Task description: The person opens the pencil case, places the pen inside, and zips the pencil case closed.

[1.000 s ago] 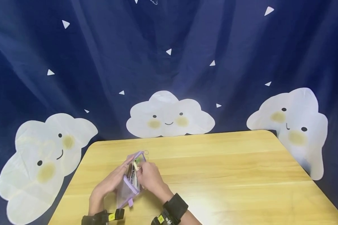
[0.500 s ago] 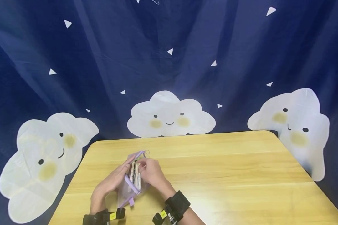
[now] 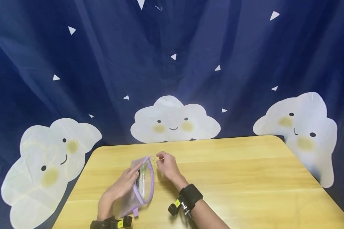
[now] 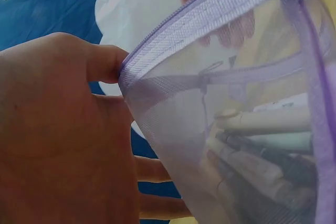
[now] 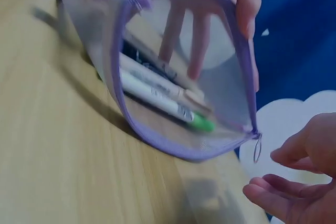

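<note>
A see-through mesh pouch (image 3: 131, 200) with purple trim lies unzipped on the wooden table (image 3: 246, 178), several pens (image 3: 142, 182) inside it. My left hand (image 3: 117, 190) grips its left rim, thumb over the edge and fingers behind the mesh (image 5: 178, 40). My right hand (image 3: 165, 165) hovers just right of the pouch's far end, fingers loosely curled and empty, close to the zipper's ring pull (image 3: 153, 158). In the right wrist view the ring pull (image 5: 257, 148) hangs a short way from my fingertips (image 5: 273, 190). The left wrist view shows the pouch (image 4: 220, 129) and pens (image 4: 262, 145) up close.
A dark blue curtain (image 3: 109, 63) with white smiling clouds hangs behind the table and around its left and right edges. Bare wood stretches to the right of my hands. Black bands sit on both wrists.
My right hand has come out of the pouch's mouth and moved right and farther away, beside the ring pull. The left hand keeps its hold on the pouch.
</note>
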The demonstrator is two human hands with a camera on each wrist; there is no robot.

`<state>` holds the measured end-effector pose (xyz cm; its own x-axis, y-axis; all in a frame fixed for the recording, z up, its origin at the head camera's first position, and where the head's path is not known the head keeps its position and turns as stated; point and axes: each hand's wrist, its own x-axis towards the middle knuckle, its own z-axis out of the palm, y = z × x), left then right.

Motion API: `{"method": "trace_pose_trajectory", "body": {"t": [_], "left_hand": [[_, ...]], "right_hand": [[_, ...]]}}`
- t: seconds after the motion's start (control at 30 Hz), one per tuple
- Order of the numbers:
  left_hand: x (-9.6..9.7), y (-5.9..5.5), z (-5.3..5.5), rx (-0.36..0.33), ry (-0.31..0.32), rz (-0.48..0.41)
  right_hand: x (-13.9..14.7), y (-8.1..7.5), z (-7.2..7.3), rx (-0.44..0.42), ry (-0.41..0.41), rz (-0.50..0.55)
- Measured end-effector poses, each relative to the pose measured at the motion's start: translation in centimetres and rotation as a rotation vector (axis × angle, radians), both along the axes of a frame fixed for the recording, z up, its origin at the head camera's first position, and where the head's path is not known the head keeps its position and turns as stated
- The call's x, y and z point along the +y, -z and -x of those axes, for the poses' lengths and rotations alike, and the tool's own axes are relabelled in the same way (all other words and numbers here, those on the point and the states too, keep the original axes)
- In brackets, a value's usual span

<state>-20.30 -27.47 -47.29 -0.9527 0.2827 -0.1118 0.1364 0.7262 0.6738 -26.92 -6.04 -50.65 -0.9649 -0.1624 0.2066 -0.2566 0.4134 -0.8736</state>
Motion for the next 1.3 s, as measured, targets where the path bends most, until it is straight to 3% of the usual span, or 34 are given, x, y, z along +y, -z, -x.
{"method": "trace_pose_trajectory", "body": {"t": [0.23,0.53,0.77,0.87,0.97,1.13,1.23,1.3], "left_hand": [[1.7,0.2,0.1,-0.036,-0.02,0.038],[2.6,0.6,0.8,-0.026,0.029,0.032],[2.0,0.2,1.3,-0.01,-0.001,0.046],[1.9,0.2,2.7,0.05,-0.011,0.092],[1.6,0.9,4.9,0.17,0.015,0.138],[1.2,1.7,8.1,0.363,0.183,0.129],[1.3,1.7,9.7,0.393,0.277,0.117],[1.4,1.7,10.6,0.37,0.304,0.111]], "right_hand": [[-0.2,1.8,1.9,-0.059,0.006,0.09],[-0.3,2.5,2.7,-0.034,0.068,0.138],[-0.5,2.6,3.4,0.025,0.077,0.124],[-0.5,2.7,3.7,0.065,0.093,0.098],[-0.6,2.8,3.7,0.094,0.081,0.084],[-1.1,3.2,3.7,0.119,0.052,0.073],[-1.4,3.3,3.8,0.12,0.041,0.072],[-1.5,3.3,3.9,0.117,0.036,0.075]]}}
